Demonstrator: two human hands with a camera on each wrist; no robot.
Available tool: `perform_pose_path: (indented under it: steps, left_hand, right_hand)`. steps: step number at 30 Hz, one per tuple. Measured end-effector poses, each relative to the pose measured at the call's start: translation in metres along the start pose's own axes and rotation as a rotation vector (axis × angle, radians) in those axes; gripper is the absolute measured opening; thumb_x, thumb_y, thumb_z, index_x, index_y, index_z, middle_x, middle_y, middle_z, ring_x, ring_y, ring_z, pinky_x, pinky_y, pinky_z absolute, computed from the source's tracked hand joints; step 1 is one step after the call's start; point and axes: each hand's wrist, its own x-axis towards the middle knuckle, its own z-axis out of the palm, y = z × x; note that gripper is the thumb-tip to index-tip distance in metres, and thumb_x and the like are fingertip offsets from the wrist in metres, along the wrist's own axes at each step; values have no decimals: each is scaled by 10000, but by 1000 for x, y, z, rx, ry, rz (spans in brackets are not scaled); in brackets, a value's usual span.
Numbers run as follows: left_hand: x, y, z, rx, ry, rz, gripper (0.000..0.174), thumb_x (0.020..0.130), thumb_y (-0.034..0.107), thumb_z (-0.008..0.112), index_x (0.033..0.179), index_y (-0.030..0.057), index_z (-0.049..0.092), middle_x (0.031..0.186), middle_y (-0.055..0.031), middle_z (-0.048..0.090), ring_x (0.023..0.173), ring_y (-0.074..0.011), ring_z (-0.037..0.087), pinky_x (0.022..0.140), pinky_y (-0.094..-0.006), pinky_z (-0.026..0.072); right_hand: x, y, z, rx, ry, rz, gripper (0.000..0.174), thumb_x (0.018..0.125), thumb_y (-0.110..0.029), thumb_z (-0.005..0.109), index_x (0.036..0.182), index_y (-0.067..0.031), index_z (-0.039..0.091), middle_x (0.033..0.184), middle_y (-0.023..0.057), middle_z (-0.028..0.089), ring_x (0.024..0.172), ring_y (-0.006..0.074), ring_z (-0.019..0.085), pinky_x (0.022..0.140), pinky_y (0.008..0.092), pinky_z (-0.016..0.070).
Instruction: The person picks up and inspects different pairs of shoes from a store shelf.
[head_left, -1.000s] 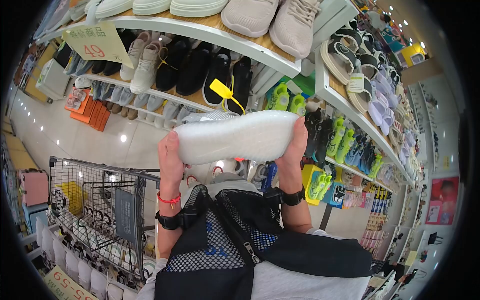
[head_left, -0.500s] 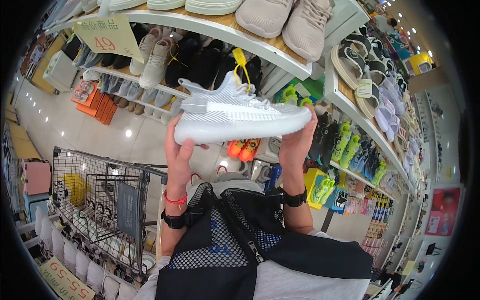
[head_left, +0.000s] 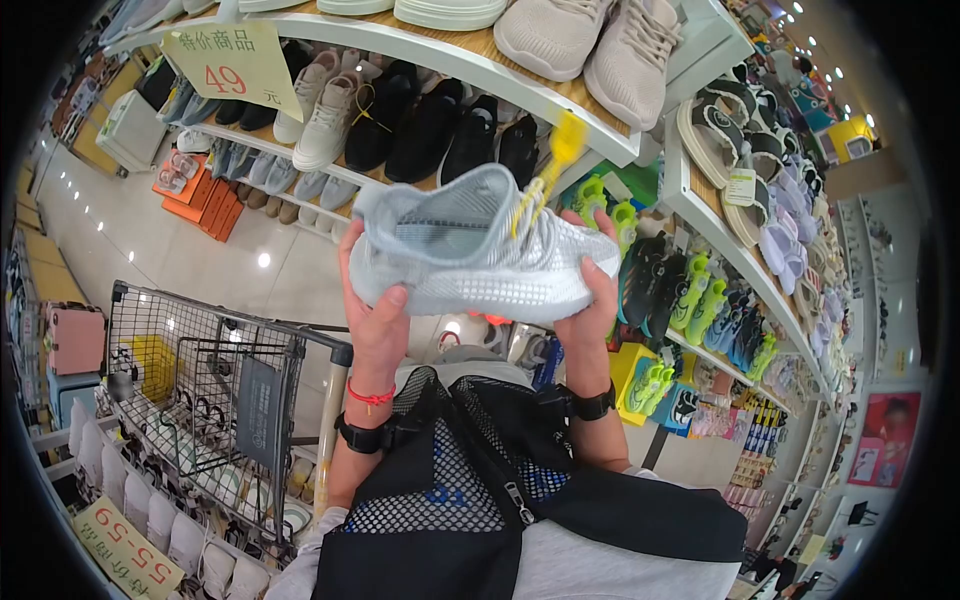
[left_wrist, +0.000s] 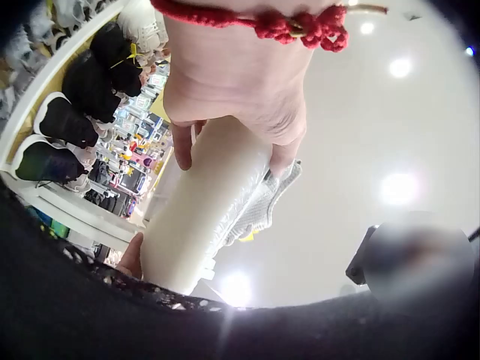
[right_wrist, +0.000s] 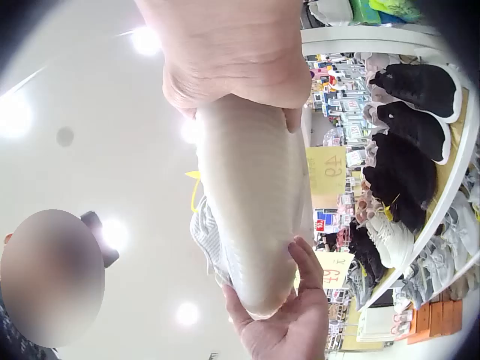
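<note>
Both hands hold a pale grey and white knit sneaker (head_left: 490, 275) in front of the chest. My left hand (head_left: 377, 325) grips the heel end, its thumb on the near side of the sole. At the toe, my right hand (head_left: 588, 308) grips with its thumb along the near edge and fingers behind. The collar opening tilts toward the head camera, showing the grey lining. A yellow tag (head_left: 568, 140) stands up from the laces on a loop. From below, the wrist views show the smooth whitish sole (right_wrist: 247, 187), with the left hand (right_wrist: 292, 322) around the heel.
Shelves ahead carry black sneakers (head_left: 425, 130) and beige sneakers (head_left: 630, 55), with a price sign (head_left: 232, 70) on the edge. Sandals (head_left: 720, 140) and green shoes (head_left: 700, 305) line the right. A wire shopping cart (head_left: 200, 400) stands at lower left, orange boxes (head_left: 200, 205) beyond.
The sneaker has rolled in both hands: first its sole faced the head camera, then its side, now its opening. Both hands keep their grip at heel and toe. The view has shifted slightly.
</note>
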Motion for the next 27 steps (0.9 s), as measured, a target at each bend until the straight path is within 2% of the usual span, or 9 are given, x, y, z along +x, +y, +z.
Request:
perform_pose_path:
  steps: [1, 5, 8, 13, 16, 19, 21, 25, 27]
  left_hand:
    - [-1, 0, -3, 0, 0, 0, 868, 730, 234, 730, 1395, 62, 201, 1306, -108, 392, 1207, -229, 411, 1032, -365, 314]
    - [-2, -1, -8, -56, 0, -67, 870, 727, 195, 730, 1404, 67, 198, 1321, -104, 390, 1226, -238, 407, 1043, -377, 314]
    - [-1, -3, -12, -60, 13, -69, 850, 733, 207, 726, 1400, 61, 219, 1319, -101, 397, 1231, -237, 405, 1048, -380, 311]
    - [0, -7, -18, -147, 80, -49, 803, 761, 259, 716, 1388, 47, 261, 1329, -94, 402, 1240, -236, 398, 1051, -385, 310]
    - [-1, -11, -17, -271, 150, -98, 763, 798, 279, 692, 1387, 44, 267, 1349, -94, 396, 1243, -244, 401, 1055, -402, 310]
    - [-6, -20, -22, -366, 105, -154, 710, 818, 220, 677, 1382, 44, 284, 1355, -96, 403, 1247, -252, 405, 1061, -419, 306]
    - [-12, -25, -22, -335, -29, -161, 677, 807, 132, 673, 1372, 46, 311, 1347, -96, 418, 1248, -263, 408, 1064, -431, 305]
    - [-14, -25, -25, -381, -143, -233, 693, 770, 44, 674, 1367, 43, 321, 1346, -95, 418, 1256, -268, 400, 1061, -434, 310]
    - [-14, -29, -24, -318, -129, -217, 823, 721, -6, 684, 1410, 60, 238, 1338, -98, 419, 1258, -271, 398, 1059, -436, 321]
  right_hand:
    - [0, 0, -1, 87, -14, 5, 632, 812, -116, 568, 1356, -65, 249, 1280, 228, 430, 1220, 377, 424, 1032, 484, 343]
    - [2, 1, 0, 159, 44, 52, 516, 807, -105, 572, 1265, -25, 348, 1225, 232, 470, 1209, 386, 438, 1018, 490, 363]
    - [5, 1, -4, 144, -36, -3, 416, 803, -84, 578, 1179, -21, 412, 1204, 231, 485, 1204, 377, 448, 1004, 483, 383]
    - [7, -6, -11, -220, -192, -52, 220, 820, -38, 572, 1021, -14, 485, 1155, 232, 545, 1144, 351, 512, 977, 446, 404]
    - [4, -3, -4, -298, -159, -106, 154, 831, -21, 563, 973, -10, 502, 1143, 236, 560, 1126, 345, 527, 962, 431, 414]
    - [4, 1, -3, -257, -130, -91, 122, 844, -17, 562, 950, -8, 503, 1155, 239, 553, 1138, 354, 520, 956, 434, 422]
    - [3, 3, -1, -215, -129, -70, 105, 851, -28, 565, 934, -8, 504, 1157, 239, 551, 1142, 358, 517, 953, 439, 425]
    - [2, 3, -1, -179, -128, -51, 72, 869, -55, 567, 888, -14, 510, 1169, 236, 546, 1158, 370, 505, 959, 457, 420]
    - [3, 3, -1, -159, -151, -49, 68, 869, -58, 566, 874, -14, 514, 1174, 231, 545, 1163, 374, 500, 965, 462, 414]
